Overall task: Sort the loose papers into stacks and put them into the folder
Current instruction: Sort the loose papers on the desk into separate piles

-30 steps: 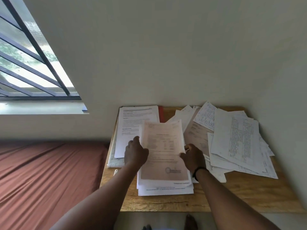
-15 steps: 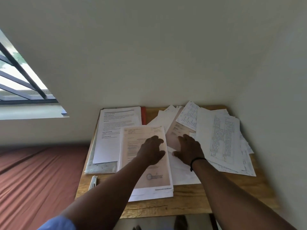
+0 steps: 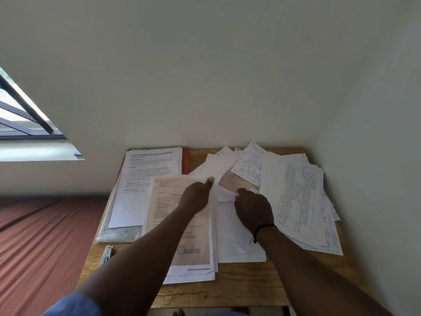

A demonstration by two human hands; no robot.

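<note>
The left hand is laid flat on the tinted scanned sheet at frame centre, fingers extended toward the sheet's upper right corner, nothing grasped. The right hand is placed just right of it, fingers bent down onto a small white paper at the edge of the loose pile; whether that paper is pinched or only touched cannot be told. A black band is worn on the right wrist.

The scanned sheet is seen topping a neat stack at lower centre of the wooden table. A second stack with a printed text page is set at upper left of the table, on a clear sleeve, with the red folder edge showing along its right side. The unsorted pile is spread over the table's right half, sheets overlapping at angles. A white clip is seen near the table's left edge. A barred window is at frame left.
</note>
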